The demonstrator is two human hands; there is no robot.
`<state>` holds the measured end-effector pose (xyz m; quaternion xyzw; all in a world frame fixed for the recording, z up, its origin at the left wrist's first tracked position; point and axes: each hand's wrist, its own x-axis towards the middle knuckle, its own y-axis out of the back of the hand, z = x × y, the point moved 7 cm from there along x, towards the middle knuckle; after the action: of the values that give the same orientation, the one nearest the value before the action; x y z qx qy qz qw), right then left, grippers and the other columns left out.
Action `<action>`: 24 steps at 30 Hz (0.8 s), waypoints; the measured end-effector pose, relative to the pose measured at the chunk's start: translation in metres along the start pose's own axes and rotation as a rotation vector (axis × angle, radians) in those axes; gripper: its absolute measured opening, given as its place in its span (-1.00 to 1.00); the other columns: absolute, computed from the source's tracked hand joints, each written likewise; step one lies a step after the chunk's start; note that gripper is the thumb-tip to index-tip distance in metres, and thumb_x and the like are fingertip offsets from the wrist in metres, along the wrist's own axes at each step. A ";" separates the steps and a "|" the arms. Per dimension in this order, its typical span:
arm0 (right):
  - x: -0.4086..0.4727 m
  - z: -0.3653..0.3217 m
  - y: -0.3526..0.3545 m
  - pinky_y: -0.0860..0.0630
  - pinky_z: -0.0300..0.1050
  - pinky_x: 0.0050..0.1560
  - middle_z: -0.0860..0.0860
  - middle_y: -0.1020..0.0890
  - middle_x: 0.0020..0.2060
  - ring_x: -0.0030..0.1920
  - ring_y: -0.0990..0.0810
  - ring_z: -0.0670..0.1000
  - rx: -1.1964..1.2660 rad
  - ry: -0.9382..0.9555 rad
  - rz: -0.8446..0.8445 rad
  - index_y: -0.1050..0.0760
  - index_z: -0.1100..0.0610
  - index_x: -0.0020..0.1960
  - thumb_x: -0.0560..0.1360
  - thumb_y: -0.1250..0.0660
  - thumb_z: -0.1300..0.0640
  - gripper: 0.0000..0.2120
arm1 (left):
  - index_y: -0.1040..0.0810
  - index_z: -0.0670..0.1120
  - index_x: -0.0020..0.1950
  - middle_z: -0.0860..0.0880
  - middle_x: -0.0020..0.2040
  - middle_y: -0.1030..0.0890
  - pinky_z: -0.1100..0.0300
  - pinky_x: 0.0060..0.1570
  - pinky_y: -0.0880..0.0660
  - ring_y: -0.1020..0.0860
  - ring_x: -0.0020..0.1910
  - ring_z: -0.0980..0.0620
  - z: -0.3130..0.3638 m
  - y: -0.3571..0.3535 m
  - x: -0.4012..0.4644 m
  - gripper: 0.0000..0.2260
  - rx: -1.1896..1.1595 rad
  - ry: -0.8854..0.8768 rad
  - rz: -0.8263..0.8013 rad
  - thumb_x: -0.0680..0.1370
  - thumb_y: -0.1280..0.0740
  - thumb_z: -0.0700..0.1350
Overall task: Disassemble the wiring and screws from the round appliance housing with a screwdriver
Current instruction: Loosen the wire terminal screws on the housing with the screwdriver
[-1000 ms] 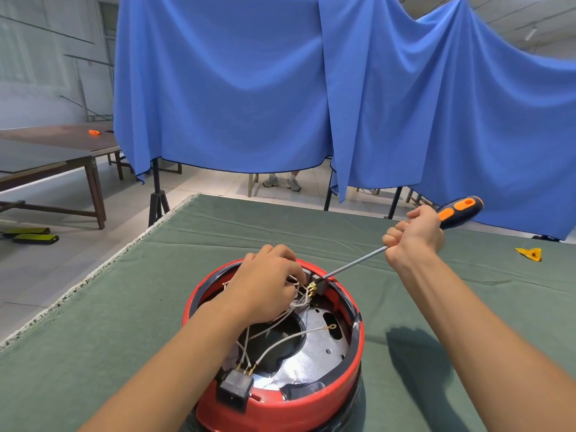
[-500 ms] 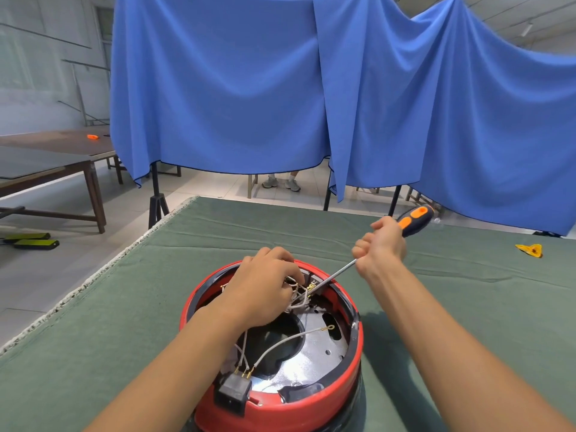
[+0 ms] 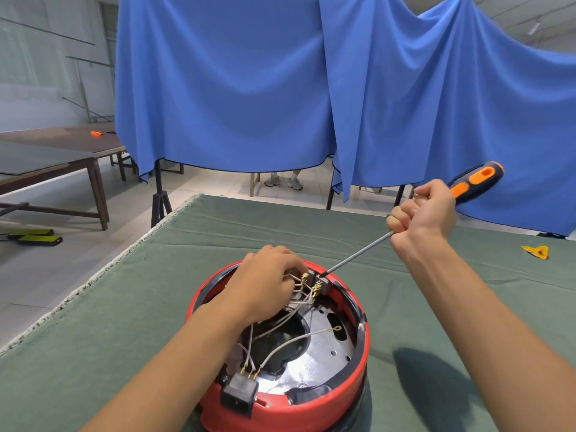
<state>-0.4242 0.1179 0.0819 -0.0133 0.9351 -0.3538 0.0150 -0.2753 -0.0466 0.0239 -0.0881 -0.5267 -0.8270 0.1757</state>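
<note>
Midway: left hand [image 3: 268, 288] pinches wires [image 3: 299, 302]; right hand [image 3: 420, 219] grips screwdriver [image 3: 358, 252] at housing [image 3: 363, 347] terminal; wiring remains attached

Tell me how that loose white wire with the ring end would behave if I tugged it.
The white wire probably flops: it curves slackly across the housing. Its ring terminal lies unfastened, so that end should lift freely. The other end seems to run to the black plug block, likely resisting.

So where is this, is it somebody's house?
Probably not a house; it looks like a workshop or big work hall. A green cloth-covered table holds the job, a blue curtain hangs on stands, and plain long wooden tables stand on a bare tiled floor.
</note>
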 end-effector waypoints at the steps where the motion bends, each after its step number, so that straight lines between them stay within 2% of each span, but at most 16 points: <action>1: -0.002 -0.001 -0.001 0.02 -0.28 -0.57 -0.06 -0.09 -0.58 -0.56 0.00 -0.03 0.009 0.015 0.003 -0.04 0.04 -0.40 0.38 -0.18 0.23 -0.66 | -0.58 0.05 0.14 0.09 0.19 -0.53 0.04 0.26 -0.30 -0.39 0.17 0.09 0.000 0.001 0.000 -0.67 -0.020 0.008 0.013 0.49 -0.20 -0.24; 9: -0.019 0.001 -0.015 0.00 -0.30 -0.55 -0.06 -0.11 -0.61 -0.59 -0.02 -0.04 -0.004 0.120 -0.060 -0.05 0.05 -0.42 0.38 -0.19 0.26 -0.64 | -0.59 0.00 0.07 0.07 0.20 -0.52 0.09 0.26 -0.31 -0.39 0.17 0.08 -0.002 0.003 0.000 -0.76 -0.025 0.030 0.038 0.51 -0.21 -0.21; 15: -0.028 0.008 -0.026 0.00 -0.29 -0.54 -0.05 -0.12 -0.62 -0.58 -0.02 -0.04 -0.012 0.159 -0.118 -0.04 0.05 -0.44 0.39 -0.19 0.28 -0.62 | -0.56 0.04 0.15 0.09 0.28 -0.46 0.12 0.30 -0.17 -0.30 0.30 0.10 -0.007 0.005 -0.001 -0.75 0.050 0.093 0.055 0.51 -0.25 -0.11; 24: -0.033 0.003 -0.041 0.00 -0.26 -0.53 -0.03 -0.11 -0.60 -0.55 -0.01 -0.03 -0.021 0.176 -0.194 -0.04 0.05 -0.42 0.41 -0.19 0.27 -0.61 | -0.52 0.10 0.23 0.09 0.32 -0.43 0.05 0.36 -0.15 -0.30 0.31 0.08 -0.010 0.003 -0.001 -0.70 0.069 0.119 0.018 0.51 -0.24 -0.08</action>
<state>-0.3906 0.0860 0.1078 -0.0726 0.9307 -0.3438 -0.1013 -0.2725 -0.0567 0.0212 -0.0374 -0.5425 -0.8106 0.2172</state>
